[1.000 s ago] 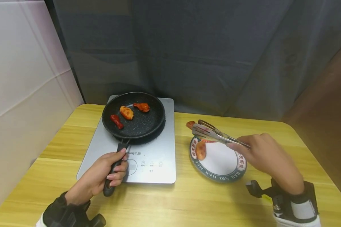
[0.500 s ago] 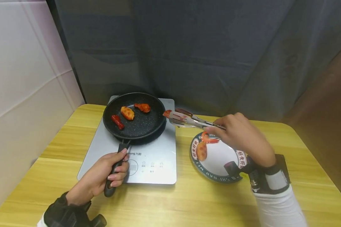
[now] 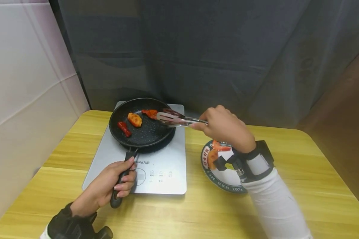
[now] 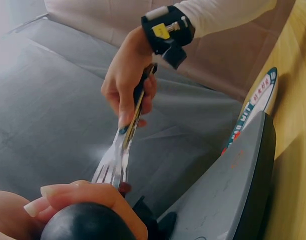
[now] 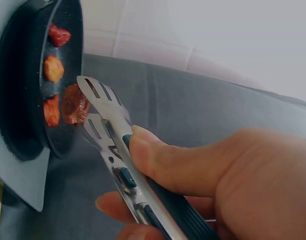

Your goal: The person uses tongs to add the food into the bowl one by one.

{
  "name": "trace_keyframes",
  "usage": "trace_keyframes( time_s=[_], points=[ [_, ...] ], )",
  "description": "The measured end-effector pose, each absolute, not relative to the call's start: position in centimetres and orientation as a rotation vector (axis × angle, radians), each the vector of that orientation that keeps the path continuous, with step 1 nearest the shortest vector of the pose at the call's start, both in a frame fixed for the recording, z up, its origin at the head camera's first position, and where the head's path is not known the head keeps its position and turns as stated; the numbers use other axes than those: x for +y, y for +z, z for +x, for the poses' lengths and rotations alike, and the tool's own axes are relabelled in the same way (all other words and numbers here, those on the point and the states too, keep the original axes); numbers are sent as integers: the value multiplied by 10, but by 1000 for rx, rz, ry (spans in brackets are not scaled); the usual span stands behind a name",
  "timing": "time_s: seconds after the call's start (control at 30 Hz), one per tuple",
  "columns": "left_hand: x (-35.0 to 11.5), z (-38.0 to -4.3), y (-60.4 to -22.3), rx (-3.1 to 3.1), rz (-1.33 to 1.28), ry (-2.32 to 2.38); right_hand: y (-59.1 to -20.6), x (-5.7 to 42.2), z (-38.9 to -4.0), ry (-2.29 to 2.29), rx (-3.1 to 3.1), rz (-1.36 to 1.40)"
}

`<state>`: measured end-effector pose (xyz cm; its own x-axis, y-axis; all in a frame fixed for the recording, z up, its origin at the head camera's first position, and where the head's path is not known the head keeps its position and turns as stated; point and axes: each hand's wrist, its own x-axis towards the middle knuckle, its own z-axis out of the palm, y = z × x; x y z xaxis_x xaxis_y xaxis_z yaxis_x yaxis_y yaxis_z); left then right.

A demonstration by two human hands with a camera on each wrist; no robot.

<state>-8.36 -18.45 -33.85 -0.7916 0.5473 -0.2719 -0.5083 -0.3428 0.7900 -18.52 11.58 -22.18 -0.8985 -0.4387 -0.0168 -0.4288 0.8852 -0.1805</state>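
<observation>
My left hand [image 3: 109,179] grips the black handle [image 3: 116,198] of a frying pan [image 3: 145,136]. In my right hand [image 3: 227,129] are metal tongs [image 3: 178,120], their tips over the pan's right side. Pinched in these tongs is a browned piece of meat [image 5: 74,105], clearest in the right wrist view and mostly hidden in the head view. The pan holds a dark red piece of food [image 3: 124,128], a yellow-orange browned piece [image 3: 134,119] and an orange-red drumstick-like piece [image 3: 149,114]. The tongs' tips overlap the drumstick-like piece's right end in the head view.
The pan stands on a silver induction cooktop [image 3: 170,186]. To its right a round plate [image 3: 218,183] with a dark patterned rim bears a shrimp [image 3: 222,148] and a yellow-orange piece [image 3: 211,158], partly under my right wrist. A dark curtain [image 3: 197,66] hangs behind the wooden table [image 3: 167,219].
My right hand has carried the tongs and the meat leftward from above the plate to over the pan. My left hand keeps its grip on the handle.
</observation>
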Motion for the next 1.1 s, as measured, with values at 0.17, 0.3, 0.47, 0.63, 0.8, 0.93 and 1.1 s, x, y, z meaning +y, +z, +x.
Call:
trace_keyframes(
  time_s=[0.17,0.3,0.47,0.63,0.8,0.93,1.1],
  points=[
    [-182,-85,-337,1257,45,2150,-224,104,-194,-183,2996,-599],
    [-181,-85,-337,1259,43,2152,-228,96,-197,-120,3016,-569],
    [-182,-85,-337,1254,48,2155,-228,81,-196,-29,3053,-609],
    [-182,-84,-336,1259,58,2155,-228,71,-198,18,3060,-605],
    [-182,-84,-336,1255,65,2153,-230,66,-201,31,3038,-595],
    [-182,-84,-335,1253,70,2154,-231,64,-201,30,3024,-596],
    [-183,-84,-335,1250,75,2153,-231,61,-200,48,3015,-592]
  ],
)
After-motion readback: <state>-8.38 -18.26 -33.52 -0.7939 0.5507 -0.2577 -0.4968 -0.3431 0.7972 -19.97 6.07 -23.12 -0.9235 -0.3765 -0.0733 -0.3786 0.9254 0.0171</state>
